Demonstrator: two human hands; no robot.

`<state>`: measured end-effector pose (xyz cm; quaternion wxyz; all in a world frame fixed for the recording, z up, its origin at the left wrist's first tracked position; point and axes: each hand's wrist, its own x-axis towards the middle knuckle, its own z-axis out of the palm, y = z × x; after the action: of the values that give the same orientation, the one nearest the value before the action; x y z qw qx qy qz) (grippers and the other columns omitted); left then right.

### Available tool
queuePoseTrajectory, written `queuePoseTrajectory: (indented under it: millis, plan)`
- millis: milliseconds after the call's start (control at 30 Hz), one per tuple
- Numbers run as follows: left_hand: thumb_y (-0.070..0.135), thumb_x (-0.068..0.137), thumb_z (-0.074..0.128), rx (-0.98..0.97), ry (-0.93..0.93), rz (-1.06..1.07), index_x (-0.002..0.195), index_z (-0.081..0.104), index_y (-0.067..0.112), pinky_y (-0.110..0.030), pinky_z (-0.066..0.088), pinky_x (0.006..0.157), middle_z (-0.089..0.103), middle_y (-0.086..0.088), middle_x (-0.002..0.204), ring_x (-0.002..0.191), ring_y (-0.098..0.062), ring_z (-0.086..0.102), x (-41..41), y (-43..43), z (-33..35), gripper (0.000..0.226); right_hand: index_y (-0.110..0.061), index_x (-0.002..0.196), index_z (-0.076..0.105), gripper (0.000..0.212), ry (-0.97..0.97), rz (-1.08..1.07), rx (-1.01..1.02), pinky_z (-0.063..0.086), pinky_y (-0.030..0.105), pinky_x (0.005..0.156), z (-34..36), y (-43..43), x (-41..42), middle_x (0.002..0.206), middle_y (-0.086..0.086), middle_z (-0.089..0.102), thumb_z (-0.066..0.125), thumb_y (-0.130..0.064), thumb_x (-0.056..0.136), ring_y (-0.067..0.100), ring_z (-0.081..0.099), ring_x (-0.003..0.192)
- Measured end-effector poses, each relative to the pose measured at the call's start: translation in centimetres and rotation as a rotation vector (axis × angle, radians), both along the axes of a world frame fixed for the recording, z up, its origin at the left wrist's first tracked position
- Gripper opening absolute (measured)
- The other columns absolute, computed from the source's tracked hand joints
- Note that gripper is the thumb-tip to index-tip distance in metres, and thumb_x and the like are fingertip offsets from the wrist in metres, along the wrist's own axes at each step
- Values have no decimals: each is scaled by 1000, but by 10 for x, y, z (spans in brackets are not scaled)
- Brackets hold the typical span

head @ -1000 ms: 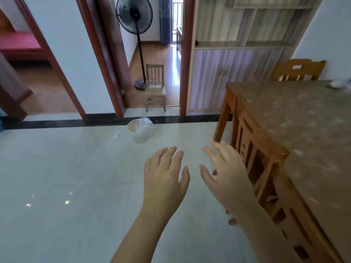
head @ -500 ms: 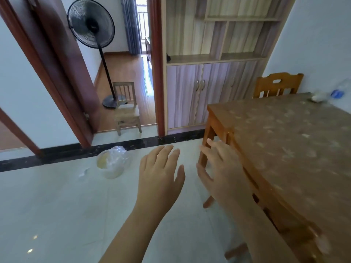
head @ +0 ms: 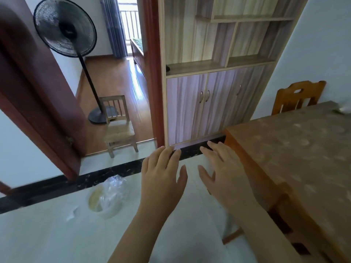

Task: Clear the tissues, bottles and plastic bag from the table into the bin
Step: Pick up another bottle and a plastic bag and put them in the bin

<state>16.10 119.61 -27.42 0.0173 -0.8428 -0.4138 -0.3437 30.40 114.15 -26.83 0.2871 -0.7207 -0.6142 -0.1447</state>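
A pale bin (head: 106, 201) lined with a clear plastic bag stands on the tiled floor at the lower left. My left hand (head: 163, 177) hangs flat over the floor to the bin's right, fingers apart, holding nothing. Beside it, my right hand (head: 222, 173) is also open and empty, next to the near corner of the brown patterned table (head: 296, 149). At the table's far right edge lies something white (head: 344, 110), cut off by the frame and too blurred to name. No bottle is in view.
A scrap of white litter (head: 73, 213) lies on the floor left of the bin. A wooden chair (head: 298, 96) stands behind the table. A cupboard (head: 205, 107) lines the far wall. A small stool (head: 118, 128) and a black standing fan (head: 65, 27) fill the doorway.
The view has swung right and closed in on the table corner and cupboard. The bin has slid to the lower left. Both hands stay open and empty.
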Motion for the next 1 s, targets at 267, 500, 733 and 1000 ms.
queuePoseTrajectory:
  millis: [267,500,733,1000]
  plan:
    - [31,84,45,29,-3,-84,108,63,8,-39,43,90,66,-9,112,108,-28,58,16,159,10,38,-10,110,63,45,5,-80,6,33,37,93,9,145,7,114,12,64,42,-38,81,31,56,109]
    - [30,83,47,37,-6,-207,109,63,8,-42,44,90,66,-11,111,106,-30,59,92,267,3,38,-9,111,61,42,37,-166,32,37,36,95,-1,235,82,113,13,62,47,-33,80,33,53,110]
    - [27,81,50,115,-35,-369,105,63,9,-30,34,90,67,-10,107,106,-20,48,223,364,16,33,-8,111,61,40,18,-279,27,43,49,93,7,317,194,114,14,61,58,-27,75,36,52,111]
    - [28,82,48,58,-53,-516,106,64,8,-28,34,87,66,-9,107,104,-22,54,349,440,19,35,-8,114,59,42,43,-429,19,47,54,88,13,375,307,118,14,60,60,-25,76,36,52,113]
